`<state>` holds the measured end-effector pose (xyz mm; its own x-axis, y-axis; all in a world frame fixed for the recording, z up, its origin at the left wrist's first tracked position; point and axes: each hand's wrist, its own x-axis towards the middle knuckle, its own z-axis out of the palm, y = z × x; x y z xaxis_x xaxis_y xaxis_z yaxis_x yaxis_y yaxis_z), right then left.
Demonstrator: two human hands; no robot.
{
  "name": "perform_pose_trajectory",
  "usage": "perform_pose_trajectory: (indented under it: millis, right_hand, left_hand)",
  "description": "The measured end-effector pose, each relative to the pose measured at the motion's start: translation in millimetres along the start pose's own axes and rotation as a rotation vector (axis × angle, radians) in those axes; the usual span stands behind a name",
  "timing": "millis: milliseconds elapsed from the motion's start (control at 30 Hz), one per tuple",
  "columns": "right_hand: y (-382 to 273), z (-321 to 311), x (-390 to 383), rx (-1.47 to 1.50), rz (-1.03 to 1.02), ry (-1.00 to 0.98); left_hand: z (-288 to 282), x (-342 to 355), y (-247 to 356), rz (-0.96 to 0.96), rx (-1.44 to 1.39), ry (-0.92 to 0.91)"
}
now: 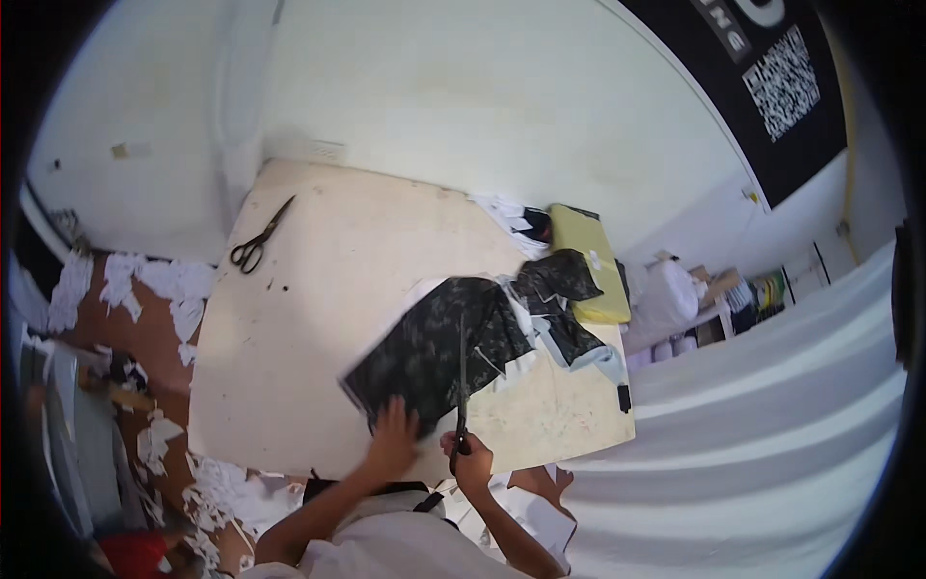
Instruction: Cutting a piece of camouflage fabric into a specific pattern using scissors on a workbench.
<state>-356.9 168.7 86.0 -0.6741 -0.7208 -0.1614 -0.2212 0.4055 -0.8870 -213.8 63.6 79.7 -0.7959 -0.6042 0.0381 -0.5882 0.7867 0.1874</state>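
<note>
Dark patterned fabric lies across the middle of the pale table, with white and light-grey pieces showing along its right side. My left hand rests on the fabric's near edge, fingers stretched out and somewhat blurred. In my right hand is a pair of scissors, gripped by the handles at the table's near edge. Its long blades point away from me, over the fabric. I cannot tell whether the blades are apart. A smaller bunched dark piece lies at the fabric's far right.
A second pair of scissors lies at the table's far left. A yellow-wrapped package stands at the right edge beside white and black cloth. White scraps litter the floor on the left. White sheeting hangs or spreads at the right.
</note>
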Motion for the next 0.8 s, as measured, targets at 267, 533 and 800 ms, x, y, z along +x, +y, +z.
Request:
perform_pose_trajectory:
  millis: [267, 533, 800]
  right_hand:
    - [36, -47, -1, -0.247, 0.009, 0.344]
    - [56, -40, 4, -0.351, 0.04, 0.321]
    - [59, -34, 16, -0.442, 0.076, 0.273]
  left_hand:
    - [3, 23, 62, 0.526, -0.556, -0.46]
    - [30, 94, -20, 0.04, -0.351, 0.053]
    - [35, 57, -63, 0.045, -0.079, 0.125]
